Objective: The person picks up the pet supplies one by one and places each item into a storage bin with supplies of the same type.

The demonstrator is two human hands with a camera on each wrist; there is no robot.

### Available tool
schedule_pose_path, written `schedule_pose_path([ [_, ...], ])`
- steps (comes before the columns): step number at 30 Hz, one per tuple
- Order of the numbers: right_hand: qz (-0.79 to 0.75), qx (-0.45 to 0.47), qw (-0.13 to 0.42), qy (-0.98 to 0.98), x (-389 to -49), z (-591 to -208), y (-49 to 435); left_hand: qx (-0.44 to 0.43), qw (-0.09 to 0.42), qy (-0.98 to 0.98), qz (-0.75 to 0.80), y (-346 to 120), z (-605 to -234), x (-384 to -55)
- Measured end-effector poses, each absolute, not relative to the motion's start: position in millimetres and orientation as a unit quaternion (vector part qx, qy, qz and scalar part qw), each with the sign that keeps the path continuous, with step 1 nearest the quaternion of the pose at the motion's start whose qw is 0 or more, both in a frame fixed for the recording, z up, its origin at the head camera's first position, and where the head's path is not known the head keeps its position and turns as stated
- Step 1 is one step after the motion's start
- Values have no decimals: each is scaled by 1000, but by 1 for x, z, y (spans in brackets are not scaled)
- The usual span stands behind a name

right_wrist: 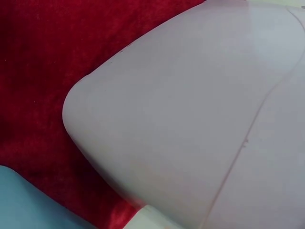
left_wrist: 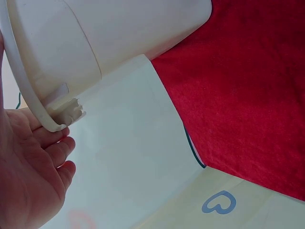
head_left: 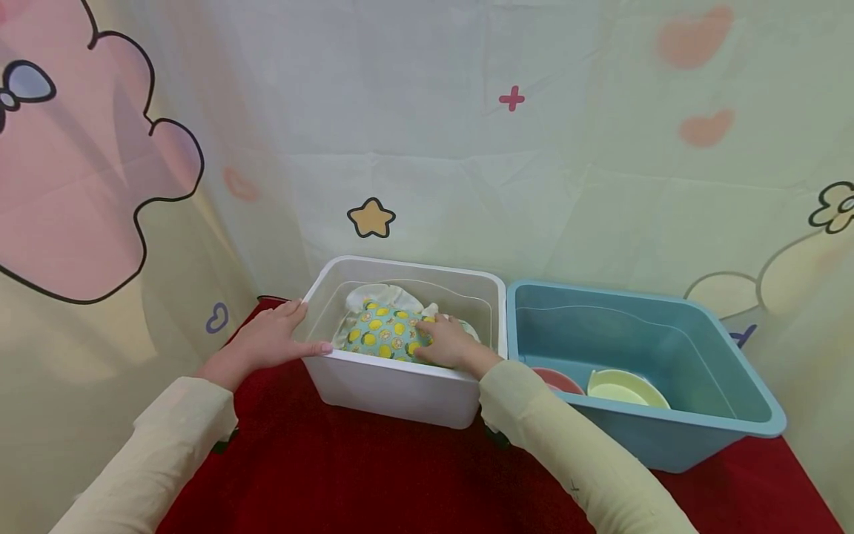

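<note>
A white bin stands at the centre. My left hand holds its near left corner. The thumb lies along the front rim, and in the left wrist view the other fingers bend under the outer lip. Inside the bin is a cloth item printed with lemons on light blue, with a white ruffled part behind it. My right hand reaches over the front rim, its fingers bent on the right side of the lemon-print cloth. The right wrist view shows the bin's outer wall but not the hand.
Against the white bin's right side stands a blue bin, holding a red round item and a pale yellow dish-like item. Red cloth covers the table. A printed curtain hangs close behind.
</note>
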State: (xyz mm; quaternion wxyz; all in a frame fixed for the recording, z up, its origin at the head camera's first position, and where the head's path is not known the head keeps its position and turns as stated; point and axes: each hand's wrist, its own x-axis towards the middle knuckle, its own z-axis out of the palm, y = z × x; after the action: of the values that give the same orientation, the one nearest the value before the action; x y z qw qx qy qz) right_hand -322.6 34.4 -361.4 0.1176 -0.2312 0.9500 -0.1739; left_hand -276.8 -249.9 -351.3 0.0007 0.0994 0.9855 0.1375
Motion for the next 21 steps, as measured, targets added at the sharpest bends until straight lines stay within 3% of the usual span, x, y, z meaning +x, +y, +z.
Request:
schedule_pose_path([
  [21,-190,-193,139,952,-322,-359,38,94,9,987,131,-248,-349,-275],
])
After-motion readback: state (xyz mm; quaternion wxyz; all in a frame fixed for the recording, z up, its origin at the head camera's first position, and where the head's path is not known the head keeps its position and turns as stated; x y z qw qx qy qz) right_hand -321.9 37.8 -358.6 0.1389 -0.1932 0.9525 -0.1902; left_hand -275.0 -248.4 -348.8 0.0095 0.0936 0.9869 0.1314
